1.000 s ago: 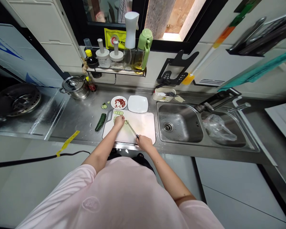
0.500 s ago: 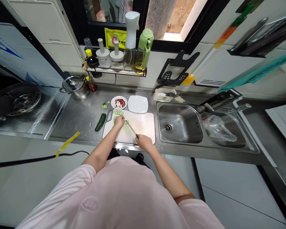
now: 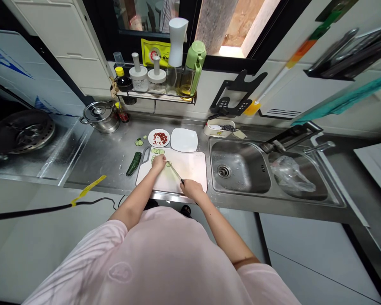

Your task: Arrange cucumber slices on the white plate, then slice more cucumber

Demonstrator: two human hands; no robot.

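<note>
My right hand (image 3: 192, 189) is closed round the dark handle of a knife (image 3: 175, 171), whose blade slants up and left over a white cutting board (image 3: 193, 169). Beside the blade tip, my left hand (image 3: 159, 162) is closed with its fingers bent down at the board; what lies under them is mostly hidden. A pale cucumber slice (image 3: 168, 164) shows at the blade by my left fingertips. More cucumber slices (image 3: 158, 151) lie in overlapping rows at the board's upper left. Left of the board rests a dark green cucumber piece (image 3: 133, 164).
Behind the board stand a round plate of chopped red pieces (image 3: 160, 137) and a white square plate (image 3: 184, 140). Cucumber scraps (image 3: 139, 142) lie nearby. A lidded pot (image 3: 100, 116) stands at left, a double sink (image 3: 241, 169) at right. A bottle shelf (image 3: 165, 95) hangs above.
The view has shifted very slightly. Both hands and the knife stay in nearly the same place on the board.
</note>
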